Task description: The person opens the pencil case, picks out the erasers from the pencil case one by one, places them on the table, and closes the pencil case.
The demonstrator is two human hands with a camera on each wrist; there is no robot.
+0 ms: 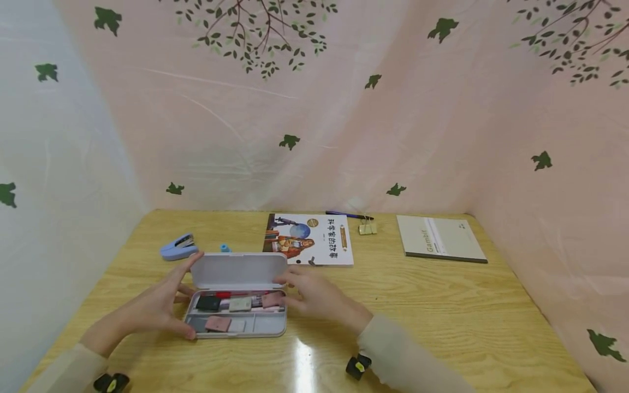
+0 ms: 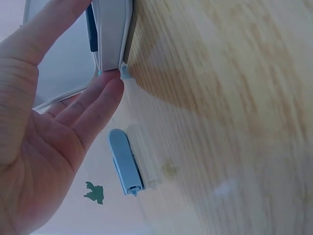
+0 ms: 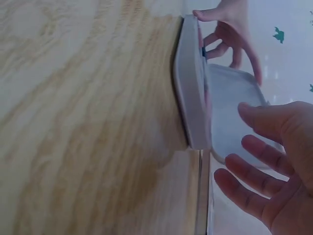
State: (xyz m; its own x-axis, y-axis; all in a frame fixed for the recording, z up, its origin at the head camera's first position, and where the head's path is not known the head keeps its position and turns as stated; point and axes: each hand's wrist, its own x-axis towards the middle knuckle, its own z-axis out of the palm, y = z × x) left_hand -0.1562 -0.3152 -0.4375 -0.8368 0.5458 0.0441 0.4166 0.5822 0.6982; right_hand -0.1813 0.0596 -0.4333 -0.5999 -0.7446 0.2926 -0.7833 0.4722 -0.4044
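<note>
My left grip [image 1: 153,305] and right grip [image 1: 319,293] are spread wide; the pencil case [image 1: 238,272] looks light, hard, best held by its ends.

open pale pencil case [image 1: 238,279]

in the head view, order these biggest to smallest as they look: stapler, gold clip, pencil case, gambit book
1. Pencil case
2. Gambit book
3. Stapler
4. Gold clip
</note>
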